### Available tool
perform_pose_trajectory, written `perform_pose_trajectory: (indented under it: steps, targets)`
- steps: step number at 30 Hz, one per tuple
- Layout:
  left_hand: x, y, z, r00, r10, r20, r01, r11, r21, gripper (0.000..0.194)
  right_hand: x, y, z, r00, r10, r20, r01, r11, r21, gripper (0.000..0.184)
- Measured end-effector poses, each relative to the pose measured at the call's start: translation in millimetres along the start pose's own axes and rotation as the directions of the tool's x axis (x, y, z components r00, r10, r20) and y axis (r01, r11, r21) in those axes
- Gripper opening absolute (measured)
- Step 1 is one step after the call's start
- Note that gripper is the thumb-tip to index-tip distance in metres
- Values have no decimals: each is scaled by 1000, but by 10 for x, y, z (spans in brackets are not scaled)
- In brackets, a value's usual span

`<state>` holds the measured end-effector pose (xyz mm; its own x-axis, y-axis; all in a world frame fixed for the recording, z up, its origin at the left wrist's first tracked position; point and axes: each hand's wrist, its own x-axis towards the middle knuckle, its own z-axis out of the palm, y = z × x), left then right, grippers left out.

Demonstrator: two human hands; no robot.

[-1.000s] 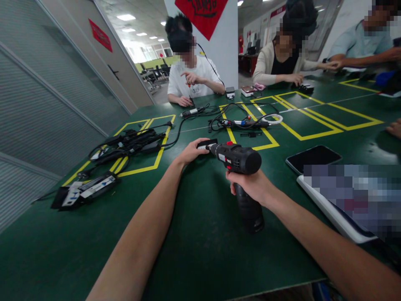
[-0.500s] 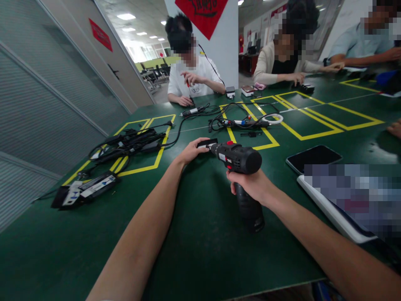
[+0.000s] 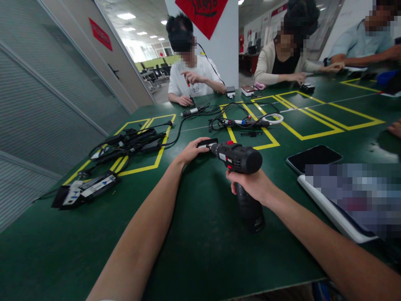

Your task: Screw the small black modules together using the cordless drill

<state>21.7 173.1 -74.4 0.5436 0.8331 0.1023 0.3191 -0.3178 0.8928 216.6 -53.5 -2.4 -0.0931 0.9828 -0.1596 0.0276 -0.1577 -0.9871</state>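
Observation:
My right hand (image 3: 249, 184) is wrapped round the grip of a black cordless drill (image 3: 239, 158) with red details. The drill's nose points away and to the left, and its tip meets or nearly meets a small black part (image 3: 211, 142) with a light face. That part is gripped by my left hand (image 3: 192, 151), thumb in front and fingers over the back, on the green table (image 3: 200, 246). The drill's front end hides some of the part, so the exact contact point cannot be made out.
Black cables and adapters (image 3: 134, 142) lie at the left, with black-and-white parts (image 3: 90, 189) nearer me. Beyond my hands are a corded screwdriver (image 3: 244, 123) and a white ring (image 3: 273, 119). A phone (image 3: 314, 159) and a white-edged object (image 3: 335, 213) are at right. Several people sit across the table.
Both my hands and the drill stay in nearly the same place. Across the table, a co-worker in a light cardigan has shifted slightly.

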Motion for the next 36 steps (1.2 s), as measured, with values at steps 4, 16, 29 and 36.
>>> perform_pose_trajectory:
  steps: [4,16,29,36]
  targets:
    - [4,-6,0,1000,21,-5,-21,1000,9,60,1,4,-1,1000,6,-2,-6,1000,-2,5]
    - [13,14,-24,997,74,-11,-72,990,121,36,-17,-34,12,1000,13,-16,-13,1000,-2,5]
    - [38,-48,-31,996,88,-23,-85,991,107,35,1,17,-1,1000,-2,-3,2,1000,18,4]
    - [34,-34,-34,997,76,-25,-72,991,112,34,-8,-18,5,1000,8,-8,-8,1000,21,7]
